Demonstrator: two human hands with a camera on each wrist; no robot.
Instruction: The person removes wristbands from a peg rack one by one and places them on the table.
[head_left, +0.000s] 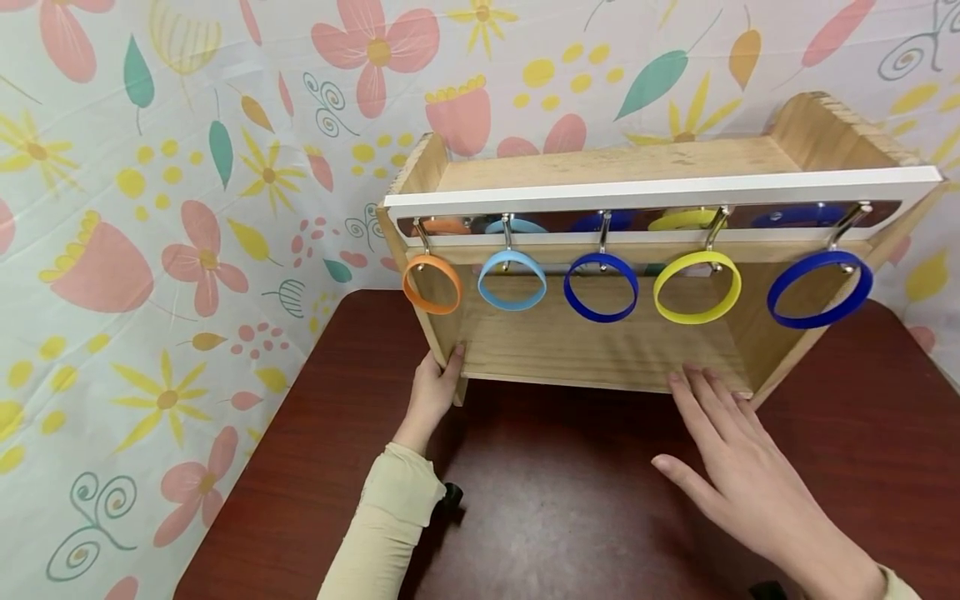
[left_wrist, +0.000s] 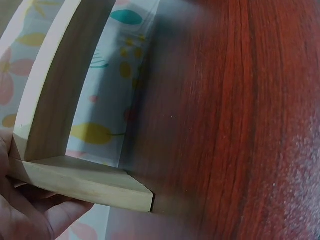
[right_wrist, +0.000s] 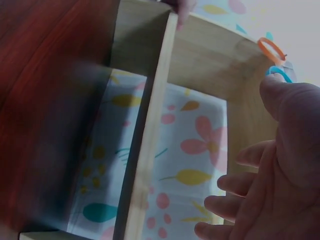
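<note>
A wooden shelf rack (head_left: 592,354) stands on the dark red table. A row of hooks runs along its white front strip (head_left: 660,194), carrying an orange ring (head_left: 408,292), a light blue ring (head_left: 483,287), a yellow ring (head_left: 660,300) and two dark blue rings, one a dark blue ring (head_left: 776,308) at the far right. My left hand (head_left: 431,393) grips the rack's lower left side, thumb inside the side panel (left_wrist: 65,75). My right hand (head_left: 742,467) has its fingers straight, the fingertips overlapping the lower board's right front in the head view.
The reddish-brown table (head_left: 555,500) extends in front of and beside the rack. A flower-patterned cloth (head_left: 225,167) hangs behind it and along the left. Small black objects show by both wrists, one a black piece (head_left: 452,496) beside the left sleeve.
</note>
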